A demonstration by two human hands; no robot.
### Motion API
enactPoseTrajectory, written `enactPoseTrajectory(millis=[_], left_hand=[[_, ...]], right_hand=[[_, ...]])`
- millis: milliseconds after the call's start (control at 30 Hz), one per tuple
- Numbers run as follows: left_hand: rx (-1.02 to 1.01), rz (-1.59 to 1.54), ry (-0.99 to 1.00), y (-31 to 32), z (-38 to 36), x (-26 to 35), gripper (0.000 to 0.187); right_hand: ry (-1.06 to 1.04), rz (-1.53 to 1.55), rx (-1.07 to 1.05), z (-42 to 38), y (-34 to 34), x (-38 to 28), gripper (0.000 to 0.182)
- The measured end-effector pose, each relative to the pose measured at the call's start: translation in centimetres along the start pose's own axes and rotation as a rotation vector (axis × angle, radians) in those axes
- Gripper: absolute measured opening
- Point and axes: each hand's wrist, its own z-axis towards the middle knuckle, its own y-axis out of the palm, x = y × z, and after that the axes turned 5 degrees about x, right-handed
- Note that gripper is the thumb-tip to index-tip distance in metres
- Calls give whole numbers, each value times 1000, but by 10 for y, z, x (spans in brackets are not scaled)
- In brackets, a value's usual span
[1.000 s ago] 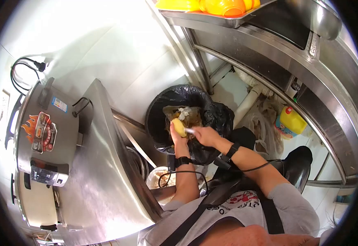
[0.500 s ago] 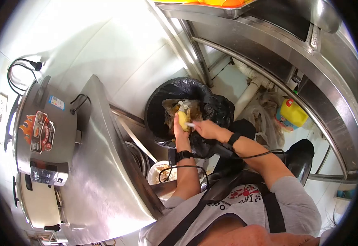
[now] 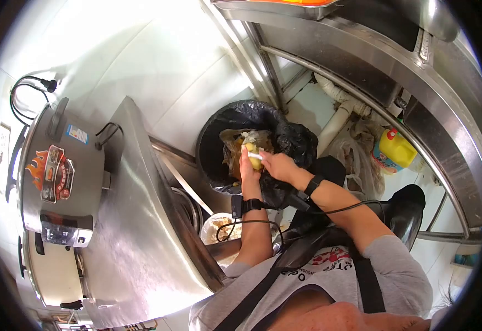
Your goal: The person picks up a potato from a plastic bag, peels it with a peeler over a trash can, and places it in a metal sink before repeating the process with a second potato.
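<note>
My left hand [image 3: 247, 170] is closed around a pale yellow peeled potato [image 3: 256, 164], held over the black-lined bin [image 3: 209, 146]. My right hand [image 3: 279, 167] grips a white peeler [image 3: 256, 156], which lies across the potato's upper part. Its blade is too small to make out. Below both hands, brownish scraps and peelings [image 3: 231, 144] lie inside the bin. The bunched black liner [image 3: 296, 144] rises at the right side of the rim.
On the left, a steel worktop [image 3: 136, 220] carries a large grey cooker [image 3: 67, 171]. A bowl of pale scraps [image 3: 214, 227] sits low beside it. Right of the bin are a drain pipe [image 3: 332, 132], plastic bags [image 3: 351, 160], a yellow bottle [image 3: 396, 149] and a steel sink frame [image 3: 373, 49].
The peeler has moved up and now crosses the potato's upper part instead of its lower right side. The potato has turned slightly in my left hand, and both hands have shifted a little right.
</note>
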Motion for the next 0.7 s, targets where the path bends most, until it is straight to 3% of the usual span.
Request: enactPoseTrajectory(millis=[33, 133, 167, 233, 400, 433, 600, 700], left_hand=[[4, -6, 3, -2, -3, 1, 47], [212, -194, -85, 3, -17, 11, 56], [120, -264, -116, -27, 16, 3, 57], [110, -327, -56, -25, 10, 7, 53], [166, -316, -130, -7, -8, 16, 52], [184, -275, -185, 0, -15, 19, 53], [95, -262, -3, -5, 1, 9, 52], [33, -273, -37, -20, 3, 12, 56]], right_hand=[[-8, -99, -136, -6, -4, -9, 40], [-92, -113, -214, -12, 19, 7, 40], [-109, -75, -263, -12, 26, 15, 38], [-158, -41, -214, -10, 27, 18, 37], [-11, -19, 24, -10, 8, 3, 37], [-7, -19, 26, -10, 8, 2, 37], [-72, -229, -77, -11, 12, -5, 38], [-100, -203, -199, -18, 13, -8, 39]])
